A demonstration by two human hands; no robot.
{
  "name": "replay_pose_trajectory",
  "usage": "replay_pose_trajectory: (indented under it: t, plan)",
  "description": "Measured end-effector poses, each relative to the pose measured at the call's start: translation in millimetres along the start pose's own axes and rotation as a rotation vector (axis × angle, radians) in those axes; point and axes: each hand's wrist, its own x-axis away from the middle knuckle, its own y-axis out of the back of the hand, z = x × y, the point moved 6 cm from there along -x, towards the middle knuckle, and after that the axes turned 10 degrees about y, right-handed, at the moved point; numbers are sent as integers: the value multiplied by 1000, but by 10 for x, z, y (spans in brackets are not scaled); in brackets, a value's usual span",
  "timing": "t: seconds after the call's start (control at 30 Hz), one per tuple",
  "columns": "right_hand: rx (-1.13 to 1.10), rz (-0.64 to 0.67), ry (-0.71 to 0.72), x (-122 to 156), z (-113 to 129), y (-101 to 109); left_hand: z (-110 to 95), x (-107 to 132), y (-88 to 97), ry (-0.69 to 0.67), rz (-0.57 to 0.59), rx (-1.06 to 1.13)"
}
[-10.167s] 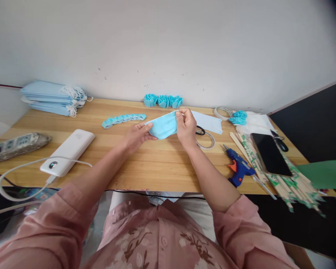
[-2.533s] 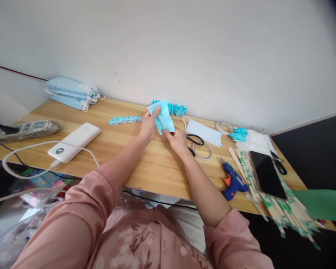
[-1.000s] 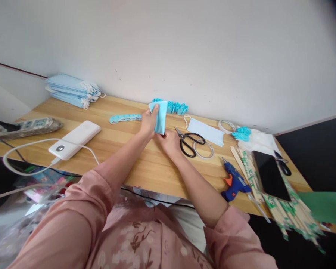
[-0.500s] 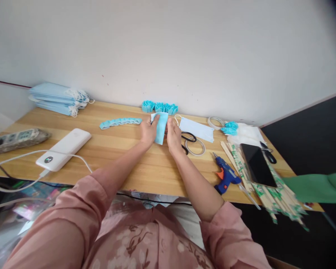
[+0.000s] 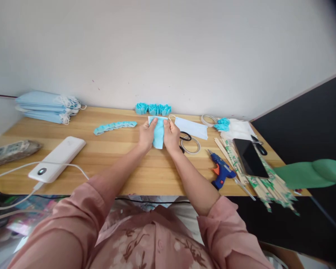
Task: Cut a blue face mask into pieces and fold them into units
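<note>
Between my two hands I hold a piece of light blue face-mask fabric [image 5: 158, 135] upright above the table. My left hand [image 5: 146, 135] grips its left edge with the thumb in front. At its right edge my right hand [image 5: 171, 137] pinches it the same way. Behind the fabric stand three blue folded flowers [image 5: 153, 109] against the wall. A pleated blue strip [image 5: 115, 127] lies left of my left hand. Just right of my right hand are black-handled scissors [image 5: 186, 136], partly hidden by the hand, a tape roll [image 5: 190, 145] and a flat blue face mask [image 5: 191, 127].
A blue glue gun [image 5: 221, 169], wrapped sticks [image 5: 257, 183] and a phone [image 5: 250, 158] lie at right. Nearby are another blue flower [image 5: 222, 124] and another tape roll [image 5: 208, 120]. Left are stacked masks [image 5: 44, 106], a power bank [image 5: 58, 158] and a power strip [image 5: 12, 152].
The fabric has turned to face me more squarely, and my right hand has closed its thumb onto the right edge. The view has shifted slightly.
</note>
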Motion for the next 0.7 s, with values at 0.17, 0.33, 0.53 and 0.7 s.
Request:
replay_pose_trajectory:
  t: [0.17,0.33,0.53,0.7]
  plan:
    - [-71,96,0,-75,29,47,-55,13,32,-101,-5,-141]
    - [26,-23,32,-121,44,169,-77,64,-95,-130,145,-200]
    - [-287,-13,-280,-93,-146,57,-15,17,-75,-50,70,-92]
    - [-20,150,-167,-1,12,-107,-133,-33,106,-176,-132,-193]
